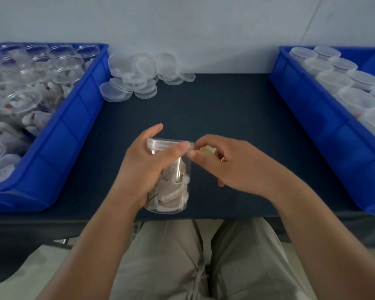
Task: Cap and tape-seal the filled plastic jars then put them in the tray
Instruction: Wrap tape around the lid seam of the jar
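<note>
Before you lies the dark bench (pixel 214 109), and a blue tray stands at each end of it. The left tray (pixel 74 131) is crowded with open jars (pixel 20 98), clear plastic, uncapped, with white and reddish pieces inside. The right tray (pixel 325 131) carries capped jars (pixel 357 98) standing in rows with their lids on. A pile of loose lids (pixel 139 76) lies at the back of the bench, just beside the left tray's far corner, against the wall. The jar you are working on (pixel 173 191) is upright at the near edge of the bench, between your arms and well apart from both trays; I cannot tell whether its base rests on the bench. It holds pale beige and white pieces, and its cap (pixel 160 142) is on. Your left grip (pixel 145 167) is wrapped around the jar's body, with the thumb laid across the front just under the cap's rim and the forefinger reaching up behind the cap. Your right grip (pixel 232 163) has its fingers curled, thumb and forefinger pinched together at the right edge of the cap, touching your left thumb tip. It holds a pale yellowish object (pixel 207 150), mostly hidden by the fingers.
</note>
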A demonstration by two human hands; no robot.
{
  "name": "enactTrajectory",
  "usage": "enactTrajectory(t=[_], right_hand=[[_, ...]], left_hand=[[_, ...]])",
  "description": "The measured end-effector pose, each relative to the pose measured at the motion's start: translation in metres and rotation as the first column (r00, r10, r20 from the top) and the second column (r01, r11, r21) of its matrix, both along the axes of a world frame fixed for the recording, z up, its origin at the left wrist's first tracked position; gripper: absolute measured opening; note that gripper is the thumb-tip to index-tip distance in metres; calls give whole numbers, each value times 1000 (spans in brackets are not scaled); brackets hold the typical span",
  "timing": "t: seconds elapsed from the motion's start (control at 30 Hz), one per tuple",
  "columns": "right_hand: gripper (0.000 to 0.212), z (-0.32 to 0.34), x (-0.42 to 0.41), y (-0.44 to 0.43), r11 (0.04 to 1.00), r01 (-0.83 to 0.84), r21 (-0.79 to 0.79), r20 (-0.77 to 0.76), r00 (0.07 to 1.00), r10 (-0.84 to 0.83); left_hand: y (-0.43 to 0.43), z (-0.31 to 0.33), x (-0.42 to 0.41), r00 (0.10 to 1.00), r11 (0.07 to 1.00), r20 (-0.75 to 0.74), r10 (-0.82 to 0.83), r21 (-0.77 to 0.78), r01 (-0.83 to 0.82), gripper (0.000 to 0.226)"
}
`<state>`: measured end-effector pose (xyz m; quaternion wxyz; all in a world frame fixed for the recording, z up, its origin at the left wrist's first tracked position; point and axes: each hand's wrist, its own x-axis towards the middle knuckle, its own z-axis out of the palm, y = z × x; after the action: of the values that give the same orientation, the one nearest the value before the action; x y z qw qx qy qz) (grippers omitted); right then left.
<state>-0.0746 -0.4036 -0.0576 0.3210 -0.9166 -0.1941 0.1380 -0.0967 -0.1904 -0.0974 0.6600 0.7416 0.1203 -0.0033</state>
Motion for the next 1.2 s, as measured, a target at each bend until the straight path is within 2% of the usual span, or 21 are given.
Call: enactTrajectory(t=[0.1, 0.17, 0.23, 0.33, 0.43, 0.5, 0.6, 0.73, 0.87, 0.97, 1.0, 1.1, 1.2], right_hand=[[47, 7, 7, -12, 998, -68, 9, -61, 996, 69], [50, 11, 11, -19, 992, -123, -16, -91, 988, 122], [54, 13, 13, -23, 985, -169, -38, -118, 979, 164], [51, 14, 18, -25, 979, -199, -36, -101, 976, 195], [44, 12, 19, -22, 981, -188, -39, -102, 978, 183], [41, 9, 17, -19, 985, -166, -43, -77, 984, 162], [36, 3, 13, -16, 992, -121, -41, -26, 992, 120], [42, -2, 7, -15, 999, -48, -20, 10, 999, 49], [37, -4, 4, -9, 999, 40, 30, 64, 997, -41], [41, -7, 1, -3, 1000, 10, 7, 63, 998, -10], [42, -7, -1, -2, 1000, -3, 7, 47, 999, 3], [41, -1, -2, -7, 996, -89, 14, -39, 995, 89], [34, 9, 1, -17, 987, -160, 23, -87, 983, 162]], left_hand=[[13, 6, 1, 998, 979, -21, -62, -194, 57, 97], [16, 6, -2, 992, 940, -53, -118, -327, 94, 100], [15, 4, -5, 981, 863, -67, -183, -488, 127, 96], [17, 4, -7, 922, 718, -24, -386, -635, 285, 61], [17, -1, -6, 847, 603, 19, -532, -694, 394, 65], [18, -4, -5, 857, 634, 23, -515, -663, 399, 71], [25, -7, -5, 903, 753, 17, -429, -545, 368, 77], [24, -5, 0, 945, 885, 4, -327, -350, 307, 83], [11, -12, -4, 978, 944, 26, -206, -258, 206, 93], [3, -11, -3, 997, 997, 15, -71, -13, 71, 107], [3, -9, -2, 999, 999, 10, -44, 15, 44, 110], [13, 0, 1, 999, 999, 8, -42, -16, 42, 114], [24, 10, -2, 998, 991, -18, -54, -125, 52, 100]])
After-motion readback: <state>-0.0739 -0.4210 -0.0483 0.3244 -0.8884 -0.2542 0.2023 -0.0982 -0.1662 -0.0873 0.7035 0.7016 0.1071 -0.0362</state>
